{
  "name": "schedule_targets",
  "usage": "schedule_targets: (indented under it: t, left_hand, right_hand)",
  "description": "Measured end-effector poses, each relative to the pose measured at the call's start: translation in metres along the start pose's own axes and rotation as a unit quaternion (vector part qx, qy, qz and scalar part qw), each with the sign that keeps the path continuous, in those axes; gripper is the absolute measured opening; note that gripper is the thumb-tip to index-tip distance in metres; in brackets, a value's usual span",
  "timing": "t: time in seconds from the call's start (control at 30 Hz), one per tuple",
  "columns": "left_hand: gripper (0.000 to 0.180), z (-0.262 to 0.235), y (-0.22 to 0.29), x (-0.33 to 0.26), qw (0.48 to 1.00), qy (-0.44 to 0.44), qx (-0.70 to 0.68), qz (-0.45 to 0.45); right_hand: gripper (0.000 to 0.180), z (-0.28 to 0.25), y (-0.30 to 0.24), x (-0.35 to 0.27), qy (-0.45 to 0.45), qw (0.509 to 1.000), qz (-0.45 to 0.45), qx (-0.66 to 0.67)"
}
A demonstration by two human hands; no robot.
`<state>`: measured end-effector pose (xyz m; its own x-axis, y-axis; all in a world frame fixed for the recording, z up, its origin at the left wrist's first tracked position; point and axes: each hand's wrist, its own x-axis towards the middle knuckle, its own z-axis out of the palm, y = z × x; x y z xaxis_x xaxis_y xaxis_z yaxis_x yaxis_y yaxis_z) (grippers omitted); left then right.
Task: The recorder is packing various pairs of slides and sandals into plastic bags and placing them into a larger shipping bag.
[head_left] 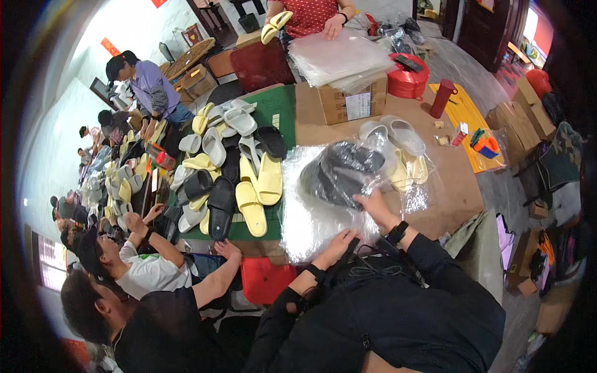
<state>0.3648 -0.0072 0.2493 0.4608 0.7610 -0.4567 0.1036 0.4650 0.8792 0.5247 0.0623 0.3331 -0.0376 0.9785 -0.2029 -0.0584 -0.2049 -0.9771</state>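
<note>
A pair of black slippers (349, 168) lies inside a clear plastic bag on the table in front of me. My right hand (375, 209) is closed on this bag near its lower right side. Lower down, my left hand (339, 247) pinches the plastic at the bag's near edge; its fingertips are partly hidden. Under the bag spreads a stack of clear plastic bags (298, 221). Just beyond my right hand rest bagged grey slippers (405, 138) and bagged yellow slippers (410, 171).
Loose yellow, grey and black slippers cover the green mat (283, 102) at left. A cardboard box (333, 102) bears more clear bags. A red tub (408, 78) and red cylinder (442, 99) stand beyond. Co-workers sit at left; a co-worker's hand (227, 250) touches a black slipper (221, 208).
</note>
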Motion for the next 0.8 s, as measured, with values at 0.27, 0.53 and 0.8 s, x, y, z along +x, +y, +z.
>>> schedule_targets:
  t: [0.27,0.53,0.8]
  left_hand:
    - [0.024,-0.014,-0.015,0.012,0.988,0.145,0.041,0.026]
    - [0.027,-0.019,-0.029,0.018,0.964,0.143,0.214,0.069]
    - [0.020,-0.043,0.066,0.006,0.930,0.250,0.134,0.235]
  right_hand:
    - [0.029,-0.059,-0.028,0.059,0.116,0.979,-0.112,0.123]
    - [0.022,-0.106,0.033,0.121,0.121,0.969,-0.064,0.204]
    - [0.033,-0.012,0.012,0.034,0.161,0.971,-0.041,0.170]
